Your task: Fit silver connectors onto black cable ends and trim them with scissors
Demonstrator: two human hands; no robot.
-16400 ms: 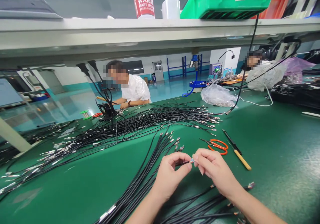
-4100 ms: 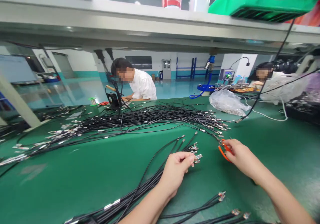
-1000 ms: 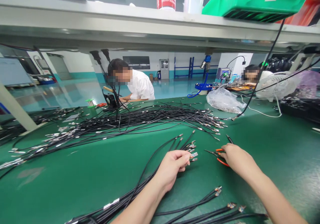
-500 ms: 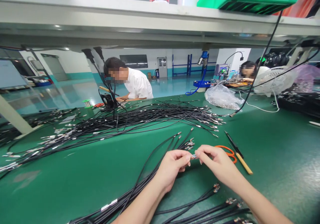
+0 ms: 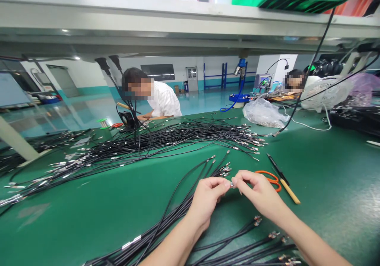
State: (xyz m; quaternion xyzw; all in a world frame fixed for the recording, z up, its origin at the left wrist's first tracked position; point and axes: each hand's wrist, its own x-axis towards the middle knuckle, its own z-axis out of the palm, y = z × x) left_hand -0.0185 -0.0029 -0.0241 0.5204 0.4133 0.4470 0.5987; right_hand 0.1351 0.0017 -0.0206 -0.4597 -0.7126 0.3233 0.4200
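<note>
My left hand (image 5: 208, 198) is closed in a pinch, thumb against fingertips, on a small metal cable connector (image 5: 232, 184). My right hand (image 5: 257, 190) pinches the same connector from the other side, so the fingertips nearly meet. Most of the connector is covered by the fingers. Under my left wrist runs a bundle of black cables (image 5: 169, 220) with metal ends fanned out just beyond the hand. Several more black cables (image 5: 237, 234) with metal and copper-coloured ends lie below my right forearm.
Orange-handled scissors (image 5: 277, 185), a wooden-handled tool (image 5: 289, 190) and a black pen-like tool (image 5: 277, 169) lie right of my hands. Across the green table (image 5: 97, 198) stretches a long cable pile (image 5: 178, 137). Behind it are a plastic bag (image 5: 264, 113), a fan (image 5: 322, 94) and two people. A shelf (image 5: 148, 18) crosses overhead.
Both hands stay at nearly the same place. My fingertips have closed in slightly around the connector, and less of it shows. The view has shifted slightly.
</note>
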